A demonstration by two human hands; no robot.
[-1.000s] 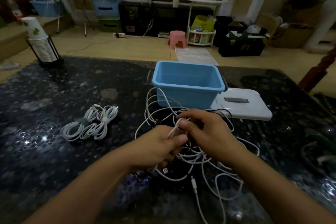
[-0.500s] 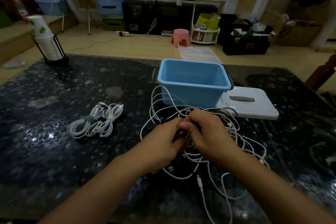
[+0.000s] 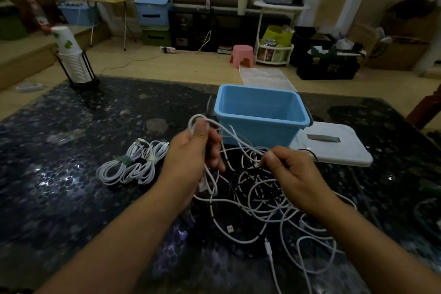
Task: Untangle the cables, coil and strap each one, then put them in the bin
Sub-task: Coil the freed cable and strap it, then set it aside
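On the dark speckled table (image 3: 59, 174), seen from the head camera, a loose tangle of white cables (image 3: 269, 198) sprawls in front of the person, with at least one black cable threaded through it. The left hand (image 3: 191, 157) is lifted above the heap, its fingers and thumb curled round a loop of white cable (image 3: 198, 118) that arches over the thumb. The right hand (image 3: 293, 172) sits lower and to the side, its thumb and forefinger pinching another strand of the same tangle near a connector end. A loose USB plug (image 3: 230, 229) lies on the table near the person's edge of the heap.

Left of the hands, two coiled white cables (image 3: 133, 162) lie side by side, each apparently cinched with a strap. Behind the tangle stands the blue bin (image 3: 260, 117), and nothing shows inside it; its white lid (image 3: 334, 148) lies just beside it on the right.

By my reading, the work is early to midway: two cables are coiled and strapped but not yet binned, and most of the heap remains knotted, with coiling and strapping to follow.
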